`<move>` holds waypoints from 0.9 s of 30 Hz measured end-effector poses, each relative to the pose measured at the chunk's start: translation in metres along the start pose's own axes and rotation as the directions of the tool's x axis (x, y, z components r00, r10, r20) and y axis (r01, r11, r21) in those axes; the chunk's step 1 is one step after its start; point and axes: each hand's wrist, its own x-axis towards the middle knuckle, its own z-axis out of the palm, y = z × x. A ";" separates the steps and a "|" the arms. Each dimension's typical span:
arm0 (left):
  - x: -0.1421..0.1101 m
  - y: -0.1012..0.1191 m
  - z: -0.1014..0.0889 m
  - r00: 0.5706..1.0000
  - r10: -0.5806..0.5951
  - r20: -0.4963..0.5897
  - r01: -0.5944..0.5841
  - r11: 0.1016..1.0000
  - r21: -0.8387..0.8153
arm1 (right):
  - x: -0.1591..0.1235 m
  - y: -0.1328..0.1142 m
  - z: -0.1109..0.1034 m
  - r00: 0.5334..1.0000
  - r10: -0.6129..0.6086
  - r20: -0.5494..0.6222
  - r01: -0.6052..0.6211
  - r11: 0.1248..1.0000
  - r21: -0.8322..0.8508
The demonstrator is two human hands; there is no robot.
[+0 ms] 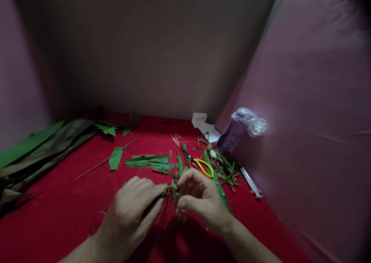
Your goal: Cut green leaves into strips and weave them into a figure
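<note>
Leaf bundle [174, 191], small and crumpled, sits between the two hands above the red-covered desk [66, 212]. The left hand [130, 203] pinches it between thumb and forefinger; the right hand [203, 203] curls against its other side, touching it, though whether those fingertips are closed on it cannot be told.

Cutting looks partly done, judging by the green strips [147, 162] lying side by side just beyond the hands and the small offcuts next to them. A broader leaf piece [116, 158] lies apart, beside a thin stick [101, 164], and the large leaves [34, 151] at the far left remain long. The scissors [194, 161] rest unheld near the toothpicks [176, 140], which lie loose. To the right is a heap of leaf scraps [224, 168], with a syringe [251, 182] beside it. The bundle itself appears unfinished; how much work is left cannot be told.
</note>
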 end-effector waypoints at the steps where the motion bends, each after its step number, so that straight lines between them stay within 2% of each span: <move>1: 0.001 0.000 0.000 1.000 -0.008 0.005 0.008 1.000 -0.012 | -0.001 0.001 0.001 1.000 -0.015 0.007 0.015 1.000 -0.010; 4: 0.001 0.000 0.001 1.000 0.012 -0.011 -0.012 1.000 -0.005 | -0.003 0.004 0.002 0.998 -0.067 -0.006 0.066 0.991 -0.113; 7: 0.000 0.000 0.002 1.000 0.020 0.013 -0.020 1.000 -0.011 | -0.005 0.006 0.002 0.991 -0.134 0.001 0.128 0.948 -0.291; 11: -0.002 0.001 0.004 0.999 0.023 0.039 -0.022 0.999 -0.031 | -0.008 0.007 0.004 0.968 -0.242 0.065 0.242 0.835 -0.494; 14: -0.003 0.001 0.005 1.000 0.008 0.008 -0.007 0.997 -0.075 | -0.010 0.008 0.005 0.941 -0.307 0.144 0.331 0.741 -0.584; 17: -0.004 -0.002 0.006 0.998 0.056 -0.039 -0.059 0.995 -0.080 | -0.010 0.007 0.004 0.927 -0.304 0.219 0.373 0.697 -0.613; 22: -0.006 -0.009 0.005 0.985 0.171 -0.013 -0.171 0.985 -0.020 | -0.011 -0.004 -0.002 0.927 -0.246 0.282 0.371 0.715 -0.593; 24: -0.007 -0.009 0.003 0.983 0.180 -0.025 -0.181 0.982 -0.049 | -0.012 -0.011 -0.005 0.916 -0.292 0.277 0.402 0.697 -0.594; 27: -0.007 -0.008 0.001 0.984 0.175 -0.023 -0.177 0.980 -0.093 | -0.012 -0.021 -0.007 0.866 -0.434 0.248 0.484 0.606 -0.631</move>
